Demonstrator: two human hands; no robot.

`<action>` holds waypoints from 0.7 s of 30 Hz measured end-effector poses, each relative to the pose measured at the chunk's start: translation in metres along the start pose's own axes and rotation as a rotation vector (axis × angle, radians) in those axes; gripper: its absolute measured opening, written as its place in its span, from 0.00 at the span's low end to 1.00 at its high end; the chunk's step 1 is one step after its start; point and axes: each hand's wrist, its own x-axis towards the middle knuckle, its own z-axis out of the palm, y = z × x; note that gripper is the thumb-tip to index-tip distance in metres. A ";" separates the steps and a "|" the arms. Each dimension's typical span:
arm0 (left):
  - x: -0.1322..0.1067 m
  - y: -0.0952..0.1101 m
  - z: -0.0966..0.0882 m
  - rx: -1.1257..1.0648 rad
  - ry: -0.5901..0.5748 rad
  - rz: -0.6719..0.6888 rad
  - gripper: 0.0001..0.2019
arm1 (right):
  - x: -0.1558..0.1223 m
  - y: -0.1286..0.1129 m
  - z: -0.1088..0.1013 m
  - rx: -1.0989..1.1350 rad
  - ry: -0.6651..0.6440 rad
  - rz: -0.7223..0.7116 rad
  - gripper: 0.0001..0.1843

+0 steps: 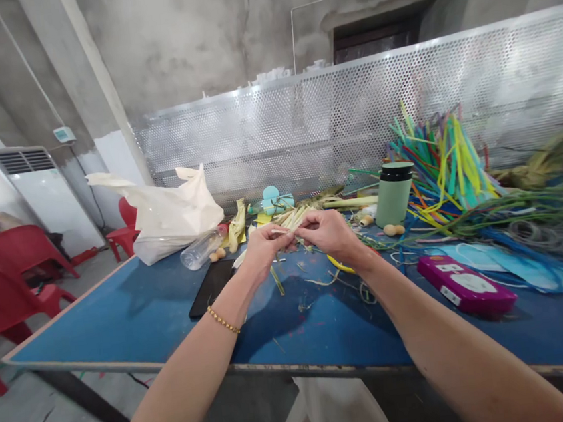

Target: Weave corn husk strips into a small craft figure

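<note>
Over the table (121, 315), a thin, pale, seemingly leafy strip (289, 231)

Both forearms outstretched, left hand (265, 246) and right hand (329, 233) close together, fingertips seemingly pinched.

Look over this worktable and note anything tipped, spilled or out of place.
A clear bottle lies on its side beside the white bag. Leaf scraps litter the blue table below the left hand and right hand, which pinch a pale leaf strip. The coloured strips at right sprawl in a loose tangle.
</note>
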 end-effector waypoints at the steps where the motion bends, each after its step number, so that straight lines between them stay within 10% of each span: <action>1: 0.000 0.000 0.000 -0.002 -0.007 -0.004 0.13 | 0.000 0.000 0.000 -0.013 0.000 -0.004 0.07; 21: 0.002 -0.006 0.002 -0.044 0.049 -0.046 0.13 | 0.000 0.001 -0.001 -0.287 0.029 -0.156 0.09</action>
